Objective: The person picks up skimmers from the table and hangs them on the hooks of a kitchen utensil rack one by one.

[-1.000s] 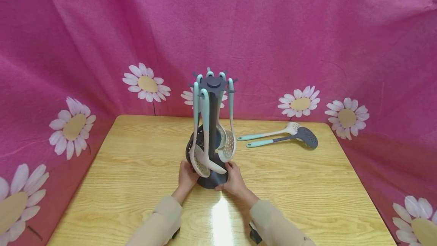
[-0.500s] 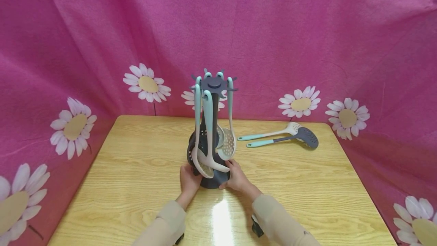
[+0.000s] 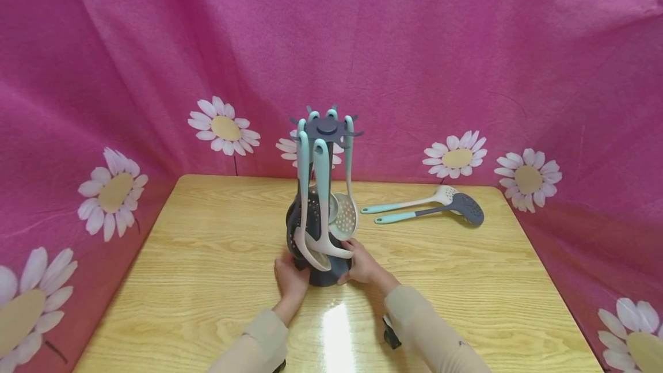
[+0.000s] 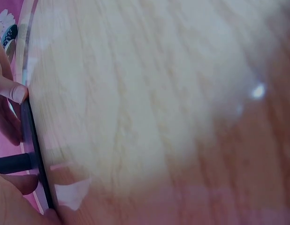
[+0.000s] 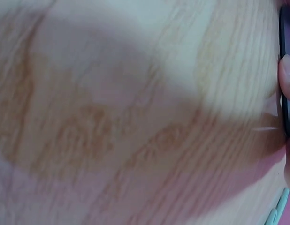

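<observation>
A dark grey utensil stand [image 3: 326, 127] stands upright on the table with several mint-handled utensils hanging from its hooks. At the front hang a white ladle [image 3: 322, 171] and a second white utensil [image 3: 303, 212]. A white skimmer [image 3: 344, 217] hangs on the right, and dark perforated heads show on the left. My left hand [image 3: 292, 278] grips the left side of the round base [image 3: 327, 276]. On its right side my right hand [image 3: 364, 263] holds the rim, with the thumb [image 5: 288, 77] over it in the right wrist view. The hanging utensils partly hide the left fingers.
On the table right of the stand lie a white skimmer [image 3: 444, 193] and a dark slotted utensil [image 3: 468, 209], their heads overlapping. The wooden table [image 3: 217, 235] meets a pink flowered cloth [image 3: 269, 45] behind and at both sides.
The stand has turned: its front utensils have swung right while the rear hooks have moved left. Both hands have shifted slightly right, keeping hold of the base.
</observation>
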`<action>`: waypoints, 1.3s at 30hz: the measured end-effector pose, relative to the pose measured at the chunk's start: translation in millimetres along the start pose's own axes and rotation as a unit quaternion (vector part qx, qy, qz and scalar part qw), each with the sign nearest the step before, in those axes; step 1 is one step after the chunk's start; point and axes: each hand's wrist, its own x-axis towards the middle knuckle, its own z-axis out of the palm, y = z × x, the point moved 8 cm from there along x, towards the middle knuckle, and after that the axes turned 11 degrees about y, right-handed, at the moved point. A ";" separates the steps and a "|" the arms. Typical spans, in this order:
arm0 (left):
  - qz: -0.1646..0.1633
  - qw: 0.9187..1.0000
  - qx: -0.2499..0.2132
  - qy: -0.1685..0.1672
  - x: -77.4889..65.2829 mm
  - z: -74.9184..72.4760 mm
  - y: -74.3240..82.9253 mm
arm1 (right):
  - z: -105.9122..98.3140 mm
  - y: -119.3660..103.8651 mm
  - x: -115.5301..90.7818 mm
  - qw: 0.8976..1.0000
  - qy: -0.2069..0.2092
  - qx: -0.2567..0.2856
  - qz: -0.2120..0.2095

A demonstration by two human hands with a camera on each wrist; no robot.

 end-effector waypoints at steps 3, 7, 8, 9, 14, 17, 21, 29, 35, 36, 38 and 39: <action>-0.038 0.999 0.026 0.014 -8.6 14.5 -21.1 | -0.5 -0.2 1.4 1.000 -0.009 0.003 -0.005; -0.062 0.998 0.025 0.002 -13.2 16.3 -27.8 | -1.2 -1.7 2.2 1.000 -0.023 0.011 -0.001; -0.071 0.997 0.024 -0.001 -13.7 15.8 -27.3 | -1.2 -1.9 2.4 1.000 -0.027 0.011 0.001; -0.077 0.997 0.026 -0.006 -13.9 16.2 -27.7 | -1.4 -2.4 2.5 1.000 -0.029 0.012 0.001; -0.088 0.996 0.028 -0.009 -13.4 15.4 -25.0 | -1.9 -3.2 2.9 0.999 -0.033 0.015 0.003; -0.086 0.996 0.027 -0.010 -12.8 15.0 -24.1 | -2.0 -3.9 2.9 0.999 -0.032 0.012 0.000; -0.091 0.995 0.030 -0.020 -13.0 15.6 -27.1 | -1.0 -7.5 3.2 0.999 -0.032 0.000 -0.017; -0.095 0.993 -0.020 -0.074 -10.4 17.4 -34.7 | -2.0 -13.3 -0.8 0.999 -0.046 -0.020 -0.014; -0.099 0.981 -0.053 -0.156 -1.2 17.1 -38.8 | -8.7 -13.2 -5.0 0.996 -0.074 -0.035 -0.030; -0.092 0.982 -0.044 -0.160 2.2 15.2 -39.4 | -10.8 -12.3 -4.8 0.996 -0.080 -0.037 -0.034; -0.099 0.982 -0.032 -0.157 10.9 8.7 -40.9 | -17.4 -11.0 -3.1 0.995 -0.081 -0.038 -0.044; -0.103 0.983 -0.033 -0.146 16.5 4.3 -40.6 | -21.2 -9.4 -1.8 0.995 -0.079 -0.046 -0.048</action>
